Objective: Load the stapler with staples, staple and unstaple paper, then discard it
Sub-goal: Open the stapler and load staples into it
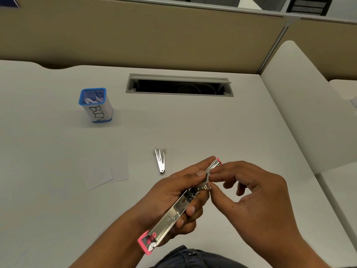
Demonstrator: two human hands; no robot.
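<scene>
A pink and silver stapler (pixel 174 213) is swung fully open and lies across my left hand (pixel 173 192), which grips it from below above the desk's near edge. My right hand (pixel 251 194) pinches at the stapler's metal magazine with thumb and forefinger, near the middle hinge; any staples between the fingertips are too small to see. Two sheets of white paper (pixel 108 171) lie overlapping on the desk to the left. A metal staple remover (pixel 160 160) lies on the desk just beyond my hands. A blue-rimmed cup labelled BIN (pixel 96 105) stands at the far left with paper scraps inside.
The grey desk (pixel 212 128) has an open cable hatch (pixel 178 86) at the back centre. A tan partition wall runs behind it. A second desk surface (pixel 309 117) adjoins on the right. Dark clothing shows at the bottom edge.
</scene>
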